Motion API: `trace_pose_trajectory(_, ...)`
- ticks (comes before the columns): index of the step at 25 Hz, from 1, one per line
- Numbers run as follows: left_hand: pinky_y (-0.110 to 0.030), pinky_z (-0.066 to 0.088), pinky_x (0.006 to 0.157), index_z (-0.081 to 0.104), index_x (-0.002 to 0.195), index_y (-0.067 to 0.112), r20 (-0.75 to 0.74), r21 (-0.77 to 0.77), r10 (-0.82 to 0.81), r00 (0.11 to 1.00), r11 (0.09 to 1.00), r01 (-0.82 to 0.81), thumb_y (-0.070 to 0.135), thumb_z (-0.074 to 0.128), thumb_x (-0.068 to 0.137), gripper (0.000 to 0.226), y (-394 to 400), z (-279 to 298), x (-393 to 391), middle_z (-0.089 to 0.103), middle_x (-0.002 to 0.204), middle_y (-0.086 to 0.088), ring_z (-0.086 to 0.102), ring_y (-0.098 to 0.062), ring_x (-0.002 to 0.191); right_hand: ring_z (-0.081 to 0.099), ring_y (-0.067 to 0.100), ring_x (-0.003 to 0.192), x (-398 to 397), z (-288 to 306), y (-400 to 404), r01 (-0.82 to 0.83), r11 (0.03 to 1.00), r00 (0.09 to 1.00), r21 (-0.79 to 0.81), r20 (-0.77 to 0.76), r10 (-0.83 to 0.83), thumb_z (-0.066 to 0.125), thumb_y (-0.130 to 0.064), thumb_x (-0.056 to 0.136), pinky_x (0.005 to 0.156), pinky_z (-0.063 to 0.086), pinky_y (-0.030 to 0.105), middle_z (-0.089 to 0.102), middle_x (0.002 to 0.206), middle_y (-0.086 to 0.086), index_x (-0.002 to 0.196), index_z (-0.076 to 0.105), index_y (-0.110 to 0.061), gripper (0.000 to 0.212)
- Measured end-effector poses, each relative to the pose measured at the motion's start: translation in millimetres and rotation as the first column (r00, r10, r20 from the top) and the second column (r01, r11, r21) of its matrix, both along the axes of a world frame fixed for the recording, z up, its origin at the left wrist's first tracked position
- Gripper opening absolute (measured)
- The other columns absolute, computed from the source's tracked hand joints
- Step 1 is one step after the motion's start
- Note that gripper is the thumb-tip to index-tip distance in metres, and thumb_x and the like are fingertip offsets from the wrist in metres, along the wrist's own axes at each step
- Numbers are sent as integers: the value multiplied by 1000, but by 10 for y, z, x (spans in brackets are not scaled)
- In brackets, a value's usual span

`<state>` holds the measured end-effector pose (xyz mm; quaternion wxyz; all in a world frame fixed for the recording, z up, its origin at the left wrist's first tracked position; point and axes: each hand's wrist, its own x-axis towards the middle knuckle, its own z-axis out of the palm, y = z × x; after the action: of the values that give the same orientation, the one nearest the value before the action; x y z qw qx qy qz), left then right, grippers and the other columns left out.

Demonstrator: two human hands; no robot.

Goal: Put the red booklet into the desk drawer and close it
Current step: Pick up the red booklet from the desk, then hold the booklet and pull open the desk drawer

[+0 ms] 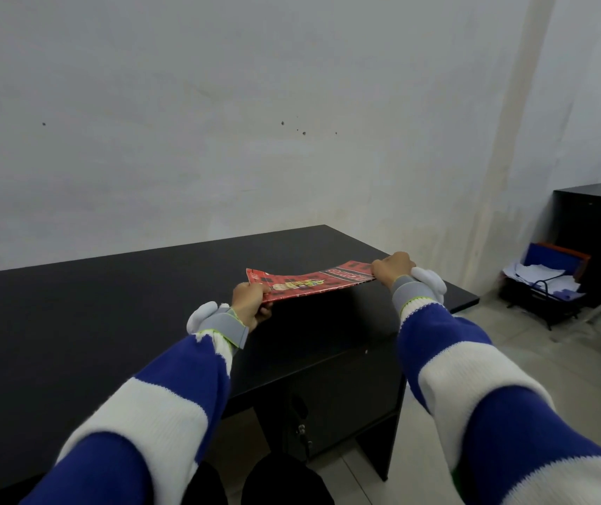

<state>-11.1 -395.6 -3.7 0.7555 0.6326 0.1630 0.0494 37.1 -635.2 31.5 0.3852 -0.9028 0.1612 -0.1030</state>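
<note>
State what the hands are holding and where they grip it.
Both hold the red booklet over the desk: left hand at its near-left end, right hand at its far-right end.

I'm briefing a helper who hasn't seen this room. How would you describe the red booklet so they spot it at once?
Find the long black desk against the pale wall. Above its right end, the left hand and the right hand hold a thin, flat booklet by its two short ends. It is the only red thing at the desk, with dark squares and a cartoon figure on its cover.

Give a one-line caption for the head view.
Both hands, left hand and right hand, hold the red booklet above the black desk.
</note>
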Motion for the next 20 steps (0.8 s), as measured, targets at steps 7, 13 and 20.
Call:
trace_pose_trajectory(7, -4, 24, 28, 45, 72, 10, 24, -1, 22, 999, 1000, -22, -3, 41, 92, 25, -273, -216, -33, 44, 61, -8, 38, 0, 17, 62, 27, 72, -38, -273, -204, 53, 990, 993, 128, 93, -66, 59, -16, 84, 65, 44, 27, 72, 94, 16, 90, 70, -5, 17)
trace_pose_trajectory(13, -6, 25, 27, 49, 94, 4, 29, 22, 30, 999, 999, -31, -3, 43, 93, 9, -361, -266, -27, 48, 64, -9, 40, 0, 18, 65, 27, 87, -78, -495, -320, 127, 982, 978, 137, 147, -147, 65, -19, 83, 74, 50, 31, 70, 109, 12, 106, 68, -10, 25)
trace_pose_trajectory(20, -5, 25, 27, 52, 86, 3, 46, 104, 40, 998, 994, -44, -3, 43, 93, 13, -398, -283, -63, 51, 63, -10, 39, 0, 17, 48, 32, 115, -127, -714, -496, 368, 927, 878, 76, 301, -373, 51, -27, 92, 97, 41, 45, 57, 121, 13, 109, 60, -13, 24)
